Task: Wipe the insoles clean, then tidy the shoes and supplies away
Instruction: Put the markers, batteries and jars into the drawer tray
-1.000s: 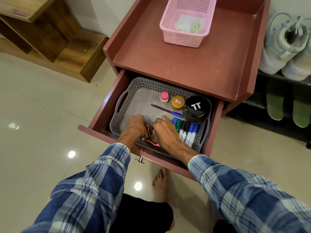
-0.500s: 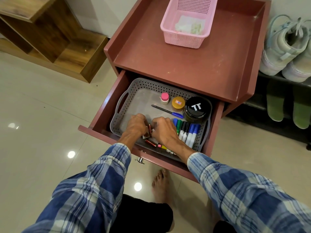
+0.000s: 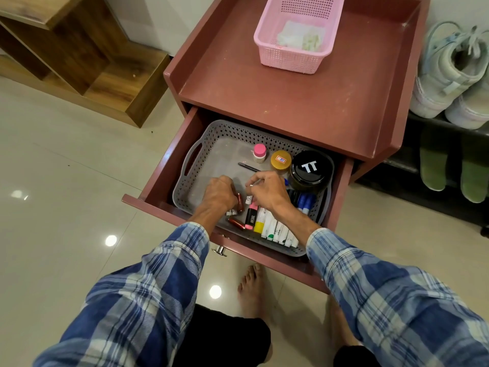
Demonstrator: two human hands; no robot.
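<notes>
A grey perforated tray (image 3: 197, 157) sits in the open drawer (image 3: 156, 192) of a reddish cabinet. My left hand (image 3: 219, 193) is curled over small red tubes (image 3: 240, 203) in the tray. Beside it, my right hand (image 3: 267, 190) pinches a small white object, which I cannot identify. Markers and tubes (image 3: 270, 226) lie in a row at the tray's front. A black jar marked TT (image 3: 309, 169), a yellow-lidded jar (image 3: 280, 160) and a pink-capped bottle (image 3: 259, 152) stand at the back. A pink basket (image 3: 288, 58) with white wipes sits on the cabinet top.
Pale sneakers (image 3: 449, 72) stand on a dark shoe rack at the right, with green insoles (image 3: 434, 168) leaning on the shelf below. A wooden shelf unit (image 3: 87, 62) lies at the upper left. My bare foot (image 3: 251, 284) is on the glossy tiled floor under the drawer.
Both hands have lifted and shifted toward the back of the tray, uncovering the row of markers and tubes at the front. The right hand now pinches a small white item.
</notes>
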